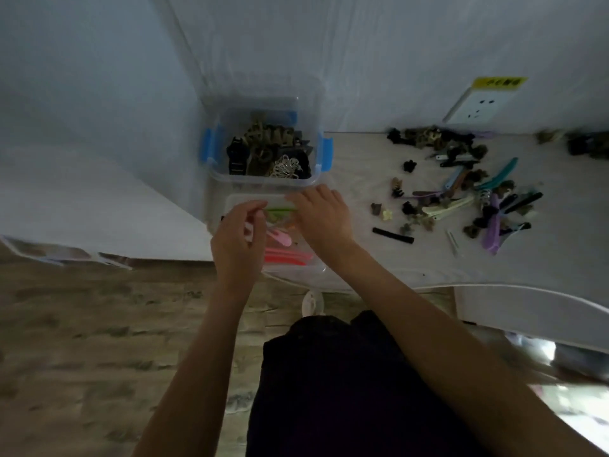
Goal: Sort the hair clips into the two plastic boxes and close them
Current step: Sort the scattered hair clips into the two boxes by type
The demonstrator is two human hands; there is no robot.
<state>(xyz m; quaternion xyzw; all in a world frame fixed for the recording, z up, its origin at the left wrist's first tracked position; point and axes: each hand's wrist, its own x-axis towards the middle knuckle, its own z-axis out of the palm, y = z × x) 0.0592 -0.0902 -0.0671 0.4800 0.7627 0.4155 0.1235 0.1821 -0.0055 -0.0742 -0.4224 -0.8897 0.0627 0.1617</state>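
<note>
Clips are what both hands are busy with, over the near box (pixel 298 273), which sits at the worktop (pixel 356 153) corner. The left hand (pixel 239 239) has its fingers curled in, seemingly pinching one end of a green clip (pixel 280 211); the right hand (pixel 324 217) rests at the other end, fingers bent down, though I cannot tell whether it grips. A good drop, I judge, means lowering the green clip flat beside the pink clips (pixel 285 250) and letting go low, so nothing bounces out, keeping colours here and dark ones behind.

Counted: two boxes, two hands, one green clip held, about three pink ones in the near box. Behind it, the far box (pixel 263 179), with blue latches, holds a dark heap too tangled to count. Right of the near box, the loose pile (pixel 468 192) runs to dozens; no exact number is readable. No lid is clearly visible.
</note>
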